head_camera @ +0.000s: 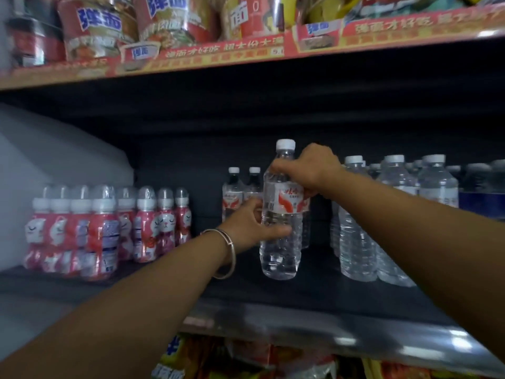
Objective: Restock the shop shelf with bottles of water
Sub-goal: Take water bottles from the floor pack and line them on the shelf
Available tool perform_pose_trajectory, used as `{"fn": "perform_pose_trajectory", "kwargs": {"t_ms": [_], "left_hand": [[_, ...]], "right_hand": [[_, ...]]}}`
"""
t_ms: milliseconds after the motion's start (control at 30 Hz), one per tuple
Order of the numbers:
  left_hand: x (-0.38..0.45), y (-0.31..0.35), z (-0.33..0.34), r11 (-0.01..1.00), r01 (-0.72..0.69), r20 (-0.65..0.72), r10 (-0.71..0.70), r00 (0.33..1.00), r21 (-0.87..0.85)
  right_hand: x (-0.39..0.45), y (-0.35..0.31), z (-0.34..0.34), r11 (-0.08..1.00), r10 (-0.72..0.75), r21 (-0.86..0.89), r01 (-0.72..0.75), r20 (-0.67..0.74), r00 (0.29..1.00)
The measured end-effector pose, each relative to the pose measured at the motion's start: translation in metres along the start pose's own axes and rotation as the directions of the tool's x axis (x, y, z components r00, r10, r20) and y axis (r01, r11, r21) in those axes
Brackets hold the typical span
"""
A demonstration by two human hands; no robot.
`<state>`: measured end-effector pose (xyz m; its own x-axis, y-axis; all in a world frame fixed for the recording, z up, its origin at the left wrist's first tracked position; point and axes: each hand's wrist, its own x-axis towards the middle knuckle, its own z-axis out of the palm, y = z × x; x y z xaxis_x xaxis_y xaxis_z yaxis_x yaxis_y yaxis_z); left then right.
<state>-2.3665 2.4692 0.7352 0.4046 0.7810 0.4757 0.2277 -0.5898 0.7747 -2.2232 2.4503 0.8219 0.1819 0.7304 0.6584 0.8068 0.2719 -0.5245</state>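
Hands: left hand (252, 224) grips water bottle (281, 242) midsection | right hand (311, 170) grips its shoulder | bottle upright over dark shelf (314, 291)

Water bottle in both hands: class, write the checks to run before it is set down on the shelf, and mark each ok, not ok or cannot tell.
1. Grip: left hand holds the middle of the water bottle, right hand its shoulder: ok.
2. Bottle upright: ok.
3. White cap on: ok; sealed: cannot tell.
4. Bare dark shelf below the bottle: ok.
5. Same-label bottles stand behind, so the row matches: ok.
6. Base touching the shelf: cannot tell.
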Motion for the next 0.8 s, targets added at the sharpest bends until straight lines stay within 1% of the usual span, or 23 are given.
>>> {"fn": "perform_pose_trajectory", "kwargs": {"t_ms": [100, 200, 267, 333, 433, 467, 500, 533, 567, 600, 667, 700, 733, 800], "left_hand": [[0.018, -0.013, 0.003, 0.999, 0.01, -0.032, -0.008, 0.999, 0.039], [0.031, -0.021, 0.002, 1.0, 0.028, -0.07, -0.027, 0.997, 0.014], [0.037, -0.027, -0.001, 0.999, 0.043, -0.068, -0.043, 0.997, -0.002], [0.041, -0.033, -0.003, 0.999, 0.027, -0.049, -0.028, 0.998, -0.02], [0.049, -0.041, -0.008, 0.998, 0.035, -0.024, -0.036, 0.999, -0.055], [0.051, -0.044, -0.01, 0.998, 0.043, -0.018, -0.044, 0.999, -0.053], [0.054, -0.047, -0.013, 0.997, 0.052, -0.014, -0.053, 0.999, -0.051], [0.057, -0.049, -0.015, 0.997, 0.062, -0.011, -0.062, 0.998, -0.051], [0.06, -0.052, -0.017, 0.996, 0.069, -0.008, -0.07, 0.998, -0.058], [0.062, -0.055, -0.019, 0.995, 0.075, -0.004, -0.075, 0.997, -0.071], [0.065, -0.059, -0.022, 0.993, 0.079, 0.006, -0.079, 0.997, -0.089], [0.066, -0.06, -0.023, 0.993, 0.079, 0.014, -0.078, 0.997, -0.089], [0.067, -0.062, -0.025, 0.993, 0.078, 0.021, -0.076, 0.997, -0.084], [0.069, -0.065, -0.029, 0.994, 0.074, 0.021, -0.073, 0.997, -0.076]], "right_hand": [[0.016, 0.006, 0.018, 0.995, 0.007, -0.099, -0.009, -0.021, 1.0], [0.03, 0.011, 0.033, 0.987, 0.017, -0.156, -0.022, -0.033, 0.999], [0.037, 0.015, 0.043, 0.984, 0.034, -0.172, -0.037, -0.018, 0.999], [0.041, 0.017, 0.051, 0.982, 0.051, -0.182, -0.049, 0.011, 0.999], [0.045, 0.016, 0.059, 0.972, 0.05, -0.232, -0.04, 0.036, 0.998], [0.045, 0.016, 0.058, 0.976, 0.055, -0.212, -0.039, 0.07, 0.996], [0.045, 0.018, 0.058, 0.989, 0.069, -0.137, -0.05, 0.138, 0.988], [0.045, 0.022, 0.057, 0.996, 0.084, -0.025, -0.081, 0.241, 0.967], [0.043, 0.028, 0.056, 0.99, 0.091, 0.067, -0.122, 0.355, 0.93], [0.042, 0.035, 0.055, 0.982, 0.091, 0.106, -0.157, 0.463, 0.882], [0.039, 0.05, 0.062, 0.971, 0.104, 0.108, -0.214, 0.615, 0.782], [0.037, 0.056, 0.068, 0.963, 0.108, 0.118, -0.242, 0.654, 0.749], [0.035, 0.06, 0.075, 0.953, 0.105, 0.144, -0.267, 0.668, 0.737], [0.036, 0.064, 0.089, 0.932, 0.089, 0.212, -0.292, 0.65, 0.754]]}}
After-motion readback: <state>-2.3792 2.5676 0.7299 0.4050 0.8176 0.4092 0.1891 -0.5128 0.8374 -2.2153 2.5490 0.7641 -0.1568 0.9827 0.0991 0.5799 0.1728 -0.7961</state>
